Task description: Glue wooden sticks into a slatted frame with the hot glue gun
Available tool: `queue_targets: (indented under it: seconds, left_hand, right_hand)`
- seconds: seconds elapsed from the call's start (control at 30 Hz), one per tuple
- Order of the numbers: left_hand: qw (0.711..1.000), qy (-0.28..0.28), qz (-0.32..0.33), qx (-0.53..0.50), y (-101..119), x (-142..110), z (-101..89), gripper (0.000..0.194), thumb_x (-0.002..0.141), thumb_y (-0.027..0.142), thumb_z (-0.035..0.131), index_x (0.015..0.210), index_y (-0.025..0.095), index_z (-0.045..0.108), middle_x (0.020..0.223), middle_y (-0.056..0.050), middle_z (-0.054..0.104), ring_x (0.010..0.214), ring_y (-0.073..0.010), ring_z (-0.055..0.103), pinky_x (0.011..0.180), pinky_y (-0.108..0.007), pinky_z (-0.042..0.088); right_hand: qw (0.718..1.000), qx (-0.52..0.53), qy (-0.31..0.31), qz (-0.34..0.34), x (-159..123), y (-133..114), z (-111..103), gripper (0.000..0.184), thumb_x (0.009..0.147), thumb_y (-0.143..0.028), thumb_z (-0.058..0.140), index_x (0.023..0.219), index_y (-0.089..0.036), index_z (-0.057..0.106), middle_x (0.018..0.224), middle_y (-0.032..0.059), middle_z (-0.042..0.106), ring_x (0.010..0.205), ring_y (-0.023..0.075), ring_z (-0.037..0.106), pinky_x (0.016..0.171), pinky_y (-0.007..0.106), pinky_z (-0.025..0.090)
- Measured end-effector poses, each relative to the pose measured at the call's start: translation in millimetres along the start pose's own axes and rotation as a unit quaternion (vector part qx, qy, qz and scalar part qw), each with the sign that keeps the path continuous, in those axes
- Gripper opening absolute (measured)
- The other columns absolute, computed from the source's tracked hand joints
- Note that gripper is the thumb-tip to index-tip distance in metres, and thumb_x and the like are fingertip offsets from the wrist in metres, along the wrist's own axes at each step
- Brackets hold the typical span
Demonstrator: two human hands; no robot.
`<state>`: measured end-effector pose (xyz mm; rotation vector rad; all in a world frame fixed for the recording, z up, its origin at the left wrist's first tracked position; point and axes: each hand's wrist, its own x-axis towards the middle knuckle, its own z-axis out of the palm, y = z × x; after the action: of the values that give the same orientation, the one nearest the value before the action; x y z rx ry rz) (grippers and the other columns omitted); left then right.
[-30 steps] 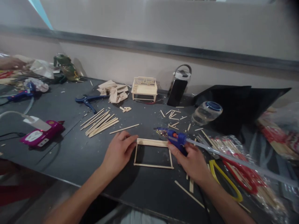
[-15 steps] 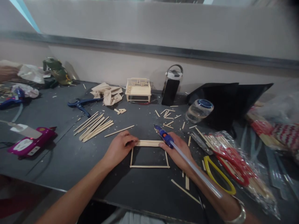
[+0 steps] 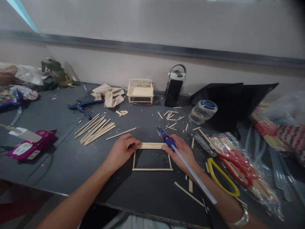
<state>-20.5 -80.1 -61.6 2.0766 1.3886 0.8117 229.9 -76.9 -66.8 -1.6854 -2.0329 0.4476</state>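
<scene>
My left hand [image 3: 122, 151] pinches the left end of the frame [image 3: 152, 169] at its slats [image 3: 152, 146]; my right hand [image 3: 182, 154] grips the glue gun [image 3: 167, 138], thumb at their right end. The frame lies flat, long axis left to right, neither hand nearer.

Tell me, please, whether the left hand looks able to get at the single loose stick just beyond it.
Probably yes: the loose wooden stick lies just past the left hand, with nothing visible between them, though that hand would likely have to let go of the rectangular stick frame it holds.
</scene>
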Motion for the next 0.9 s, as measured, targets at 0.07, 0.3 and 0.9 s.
queue_targets:
  seconds: [0.07,0.3,0.9]
  left_hand:
    - [1.0,0.006,0.002,-0.001,0.1,-0.6,0.2,0.016,0.087,0.025,0.057,0.089,0.022,0.072,0.08,-0.002,0.061,0.075,-0.0153,0.056,0.067,-0.025,0.041]
    - [0.985,0.082,-0.081,-0.128,-1.3,-1.4,-0.6,0.014,0.078,0.033,0.065,0.084,0.023,0.074,0.079,-0.001,0.067,0.075,-0.0169,0.058,0.07,-0.027,0.042]
    - [0.901,0.219,-0.202,-0.315,7.6,0.4,-10.3,0.036,0.07,0.046,0.068,0.087,0.015,0.073,0.059,0.003,0.053,0.054,-0.0088,0.039,0.052,-0.021,0.03]
  right_hand:
    - [1.0,0.008,0.001,-0.003,0.0,0.7,-0.9,0.016,0.082,-0.036,0.059,0.088,-0.023,0.052,0.087,0.0026,0.063,0.087,0.0235,0.06,0.075,0.033,0.044]
    - [0.995,0.078,0.063,0.014,-7.5,-8.8,-16.6,0.03,0.083,-0.05,0.055,0.09,-0.022,0.062,0.084,0.0039,0.069,0.081,0.0242,0.065,0.075,0.035,0.048]
    - [0.984,0.097,-0.134,-0.07,-29.6,-44.2,-9.7,0.039,0.092,-0.049,0.046,0.114,-0.025,0.068,0.115,0.0048,0.071,0.113,0.0273,0.061,0.099,0.044,0.045]
